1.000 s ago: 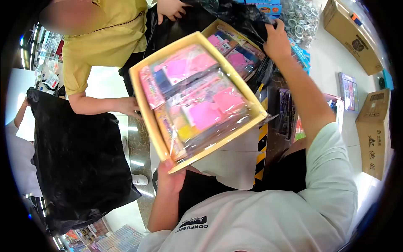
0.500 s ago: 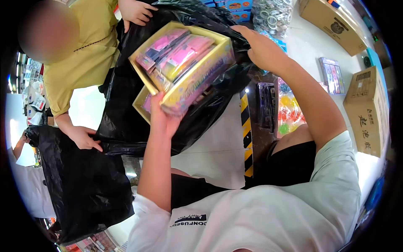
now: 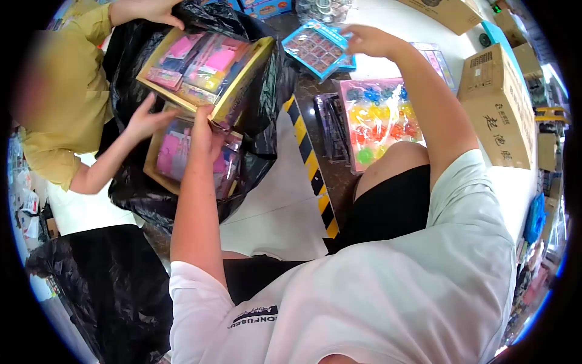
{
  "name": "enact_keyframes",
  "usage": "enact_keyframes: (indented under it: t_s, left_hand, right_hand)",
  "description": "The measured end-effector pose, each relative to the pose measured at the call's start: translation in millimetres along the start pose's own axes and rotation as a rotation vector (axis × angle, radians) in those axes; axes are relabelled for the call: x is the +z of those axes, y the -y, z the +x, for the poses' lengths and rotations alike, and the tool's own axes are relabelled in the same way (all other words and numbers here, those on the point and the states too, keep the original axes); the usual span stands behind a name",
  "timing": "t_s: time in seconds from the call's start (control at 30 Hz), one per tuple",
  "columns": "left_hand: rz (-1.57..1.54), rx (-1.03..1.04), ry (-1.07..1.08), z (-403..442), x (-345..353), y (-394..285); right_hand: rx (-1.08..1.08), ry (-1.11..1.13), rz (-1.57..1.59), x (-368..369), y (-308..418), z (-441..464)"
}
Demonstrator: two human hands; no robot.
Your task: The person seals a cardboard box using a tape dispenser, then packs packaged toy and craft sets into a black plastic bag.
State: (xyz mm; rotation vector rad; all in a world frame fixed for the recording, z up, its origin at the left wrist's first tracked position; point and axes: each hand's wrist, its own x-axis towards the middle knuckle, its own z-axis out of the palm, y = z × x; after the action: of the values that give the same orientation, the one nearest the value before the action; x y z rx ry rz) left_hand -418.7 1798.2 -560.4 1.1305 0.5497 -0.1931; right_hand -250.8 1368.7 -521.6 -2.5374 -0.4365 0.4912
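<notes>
My left hand (image 3: 207, 136) is closed on the lower edge of a yellow display box (image 3: 242, 85), which holds several pink and yellow packets in clear wrap. The box sits tilted in the mouth of a black plastic bag (image 3: 267, 109). Below it in the bag, a second box (image 3: 159, 155) with pink packets is partly covered by my left forearm. My right hand (image 3: 371, 42) is off the bag, fingers apart, at the right edge of a flat blue-bordered pack (image 3: 315, 48); whether it touches the pack is unclear.
A co-worker in a yellow shirt (image 3: 60, 115) has one hand (image 3: 145, 121) by the boxes, another (image 3: 145, 9) at the bag's rim. A pack of coloured pieces (image 3: 382, 121), a cardboard carton (image 3: 497, 109) and another black bag (image 3: 103, 291) lie around. Striped tape (image 3: 309, 164) marks the floor.
My right hand has let go of the bag's rim and moved over to the blue-bordered pack. The yellow box now sits further into the bag. The co-worker's lower hand has moved from the bag to the boxes.
</notes>
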Motion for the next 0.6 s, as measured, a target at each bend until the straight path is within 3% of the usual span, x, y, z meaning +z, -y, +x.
enact_keyframes:
  t_s: [0.03, 0.1, 0.17, 0.23, 0.3, 0.33, 0.43, 0.5, 0.57, 0.6]
  left_hand:
    - [0.105, -0.004, -0.060, -6.2, 4.7, -3.7]
    - [0.266, -0.023, -0.130, -4.5, 5.8, 0.1]
    - [0.374, -0.052, -0.159, 3.8, -4.8, 3.0]
    - [0.504, -0.018, -0.135, 14.4, -22.2, 5.0]
    - [0.591, 0.064, -0.133, 18.1, -29.5, 9.1]
    - [0.646, 0.023, -0.172, 11.4, -25.6, 6.1]
    - [0.839, 0.153, -0.139, 2.5, -51.1, 23.2]
    - [0.987, 0.051, -0.023, -46.5, -36.5, 21.7]
    - [1.200, -0.055, 0.139, -101.7, -10.6, 1.2]
    - [1.283, -0.070, 0.228, -107.5, -29.5, 9.5]
  right_hand:
    - [0.096, 0.105, -0.036, -5.3, -30.4, -7.7]
    - [0.459, 0.073, 0.000, -11.2, -52.0, -49.0]
    - [0.614, 0.032, 0.036, -0.4, -89.4, -84.2]
    - [0.451, -0.117, -0.098, 33.2, -182.4, -113.7]
    - [0.524, -0.335, -0.185, 45.1, -155.3, -152.4]
    - [0.598, -0.387, 0.004, 48.7, -151.6, -166.3]
    - [0.707, -0.539, 0.260, 68.3, -171.7, -197.7]
    - [0.859, -0.477, 0.694, 83.8, -197.4, -222.7]
    - [0.914, -0.118, 1.271, 93.4, -229.8, -241.4]
    - [0.919, -0.147, 1.289, 96.5, -221.0, -240.8]
